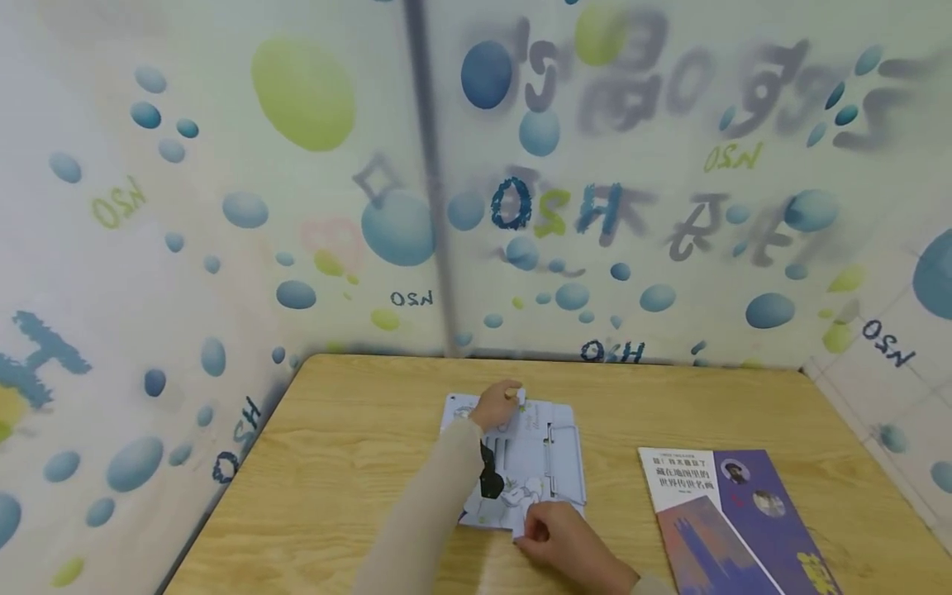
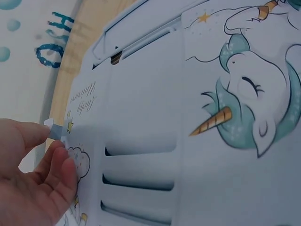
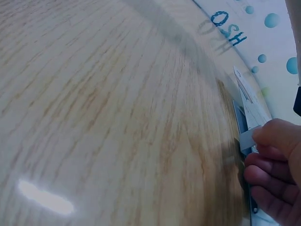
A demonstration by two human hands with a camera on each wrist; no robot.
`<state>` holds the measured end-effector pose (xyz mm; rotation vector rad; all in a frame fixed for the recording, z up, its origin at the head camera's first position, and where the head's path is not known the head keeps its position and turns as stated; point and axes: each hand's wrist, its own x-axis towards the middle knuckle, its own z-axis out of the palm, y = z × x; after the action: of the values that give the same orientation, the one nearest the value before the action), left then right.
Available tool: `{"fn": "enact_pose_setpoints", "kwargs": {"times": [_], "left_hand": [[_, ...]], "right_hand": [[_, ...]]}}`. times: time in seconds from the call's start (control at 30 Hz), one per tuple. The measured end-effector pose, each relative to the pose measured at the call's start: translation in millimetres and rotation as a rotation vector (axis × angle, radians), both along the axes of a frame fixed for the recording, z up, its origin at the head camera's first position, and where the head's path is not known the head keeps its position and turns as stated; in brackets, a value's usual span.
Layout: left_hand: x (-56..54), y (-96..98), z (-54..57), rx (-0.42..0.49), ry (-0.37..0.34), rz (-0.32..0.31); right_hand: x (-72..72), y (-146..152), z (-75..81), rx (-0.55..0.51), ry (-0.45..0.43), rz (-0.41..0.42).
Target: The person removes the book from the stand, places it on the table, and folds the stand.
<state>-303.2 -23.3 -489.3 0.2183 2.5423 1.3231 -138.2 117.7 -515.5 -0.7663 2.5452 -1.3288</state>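
A white book stand, printed with unicorns and cut with long slots, lies on the table. A wire frame runs along its right side. At the far edge my left hand pinches a small pale tab, thumb on top and the other fingers bent below. My right hand is at the near edge, holding another pale tab between thumb and forefinger. The left forearm and a black device at that wrist hide part of the stand.
On the right of the wooden table lies a purple and white book with a picture on its cover. Walls patterned with blue and green dots stand behind the table and at both sides.
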Motion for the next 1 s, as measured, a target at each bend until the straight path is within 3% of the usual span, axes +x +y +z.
{"fn": "enact_pose_setpoints", "kwargs": {"times": [0.23, 0.47, 0.67, 0.8, 1.0], "left_hand": [[0.8, 2.0, 0.4, 0.002, 0.023, 0.025], [2.9, 6.4, 0.9, -0.03, 0.01, -0.028], [2.7, 3.1, 7.3, -0.009, -0.011, -0.048], [3.6, -6.2, 8.4, 0.001, -0.032, -0.076], [4.9, -39.5, 4.6, 0.006, 0.029, -0.039]], "right_hand": [[-2.8, -1, -1.2, -0.013, 0.022, -0.066], [-2.2, 2, -5.6, -0.032, 0.064, -0.142], [-8.7, 2, -2.1, -0.041, 0.001, -0.133], [-11.8, 11, 3.5, -0.038, -0.068, -0.084], [-15.4, 44, 13.1, 0.038, 0.015, -0.093]]}}
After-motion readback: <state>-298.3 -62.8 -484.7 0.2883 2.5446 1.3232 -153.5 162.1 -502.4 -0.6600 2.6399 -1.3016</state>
